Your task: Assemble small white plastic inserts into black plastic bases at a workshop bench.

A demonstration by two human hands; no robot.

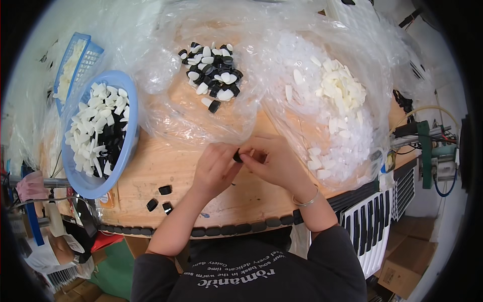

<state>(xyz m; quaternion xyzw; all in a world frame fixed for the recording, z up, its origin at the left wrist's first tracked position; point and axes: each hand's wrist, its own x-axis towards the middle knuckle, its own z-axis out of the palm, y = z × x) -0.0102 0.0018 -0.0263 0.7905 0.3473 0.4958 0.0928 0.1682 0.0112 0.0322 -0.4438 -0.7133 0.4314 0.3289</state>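
You have a small black piece between your two hands, over the worktop, to the right of the blue basin and well apart from it. Your right hand pinches the piece between thumb and finger. Your left hand is curled with its fingertips close against the piece's other side; you can't tell from this view whether it grips too, since the fingers hide the contact. A bracelet circles your right wrist.

Three loose black blocks lie on the bare wood, right of the basin's near end. A mixed pile of black and white pieces sits on clear plastic, right of the basin and level with its far end. The basin itself holds white pieces with black ones along its right side. Just beyond it, on its far left, stands a blue slotted basket of pale pieces.

Well to the right of the basin, a heap of cream pieces rests on plastic beside translucent ones. Nearer you than the basin, a row of dark pieces follows the worktop's curved edge. Far right of the basin, on your side, are a white rack with black strips and cardboard boxes.
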